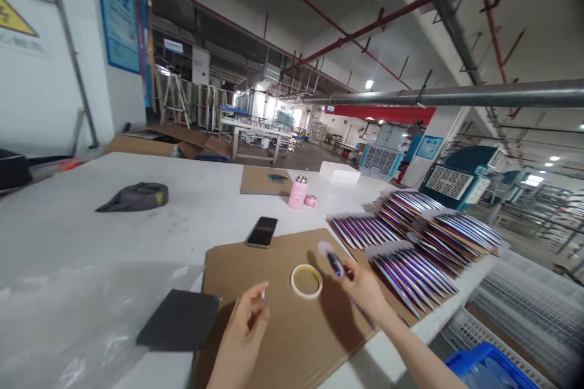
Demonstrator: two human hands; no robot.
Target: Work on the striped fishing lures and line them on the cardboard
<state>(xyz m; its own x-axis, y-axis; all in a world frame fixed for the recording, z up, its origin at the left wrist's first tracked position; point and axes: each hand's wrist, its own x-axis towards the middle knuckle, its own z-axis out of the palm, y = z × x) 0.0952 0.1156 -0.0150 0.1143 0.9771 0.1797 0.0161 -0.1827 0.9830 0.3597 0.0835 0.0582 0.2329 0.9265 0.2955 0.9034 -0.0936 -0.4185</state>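
My right hand is closed on a slender, pointed purple piece with a pale round end; motion blurs it. My left hand hovers over the brown cardboard sheet, fingers curled, with a small white bit at the fingertips that I cannot make out. Between both hands a roll of whitish tape lies flat on the cardboard. Fanned rows of shiny purple and silver pointed pieces rest beyond my right hand. Left of my left hand lies a flat dark grey square.
A phone lies at the cardboard's far edge. Behind it stand a pink bottle, its pink cap and a white box. Clear plastic film covers the table's near left. A blue bin is below, right.
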